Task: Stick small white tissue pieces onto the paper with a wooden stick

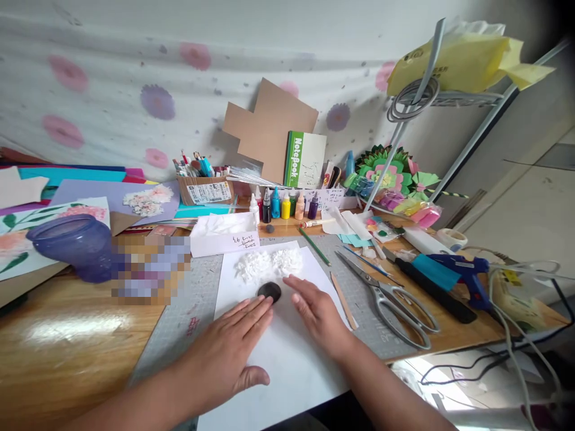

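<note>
A small dark round disc (269,291) lies on a white paper sheet (278,359). My left hand (238,341) is stretched flat, its fingertips touching the disc's lower left edge and its thumb apart. To the right of the disc, my right hand (317,314) is spread with nothing in it, its fingertips near the paper. Two fluffy white paper flowers sit side by side just beyond the disc, one on the left (254,265) and one on the right (287,261).
Scissors (381,293), a wooden stick (344,301) and a green pencil (315,247) lie right of the sheet. Farther right is a blue glue gun (465,272) with cables. Behind stand a white box (224,242) and paint bottles (286,206). A purple vase (78,245) is left.
</note>
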A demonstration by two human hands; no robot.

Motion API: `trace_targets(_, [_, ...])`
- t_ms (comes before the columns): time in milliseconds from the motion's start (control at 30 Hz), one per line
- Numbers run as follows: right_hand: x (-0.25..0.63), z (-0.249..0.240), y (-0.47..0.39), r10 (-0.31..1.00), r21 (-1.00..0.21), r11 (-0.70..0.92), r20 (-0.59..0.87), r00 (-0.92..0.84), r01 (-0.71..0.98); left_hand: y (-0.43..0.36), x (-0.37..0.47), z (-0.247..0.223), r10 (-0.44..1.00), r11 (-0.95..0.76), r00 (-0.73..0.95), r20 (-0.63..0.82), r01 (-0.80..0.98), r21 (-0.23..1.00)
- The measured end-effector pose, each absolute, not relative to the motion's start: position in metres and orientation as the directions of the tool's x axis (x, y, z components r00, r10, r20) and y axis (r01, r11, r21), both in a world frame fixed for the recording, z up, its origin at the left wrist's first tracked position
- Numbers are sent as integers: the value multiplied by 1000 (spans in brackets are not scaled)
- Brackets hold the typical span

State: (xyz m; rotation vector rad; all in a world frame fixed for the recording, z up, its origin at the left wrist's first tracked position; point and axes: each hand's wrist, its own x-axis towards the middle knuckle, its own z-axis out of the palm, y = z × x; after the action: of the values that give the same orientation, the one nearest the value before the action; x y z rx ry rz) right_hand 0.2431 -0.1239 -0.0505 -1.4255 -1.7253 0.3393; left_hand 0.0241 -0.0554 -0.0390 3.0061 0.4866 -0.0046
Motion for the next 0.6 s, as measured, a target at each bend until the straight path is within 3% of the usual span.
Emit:
trace_targets(133, [231,-47,-125,897,-428,414,343,-280,804,-60,25,-39,385,-909,916,-110,397,127])
trace_targets(200, [226,-47,-125,906,-338,406,266,-328,849,-59,26,-39,405,-897,907,-114,418,142])
trace_targets(400, [226,-46,-124,931,-326,360,178,-318,874,-60,26,-41,393,-909,916,-82,401,112])
trace_targets(533, [230,-41,-127,946,-370,315,202,-255,874,-58,28,-40,420,-907,907,28,418,57])
trace_targets(600, [230,-41,-128,951,-380,290,216,-220,878,-55,31,-39,423,-905,906,16,422,64])
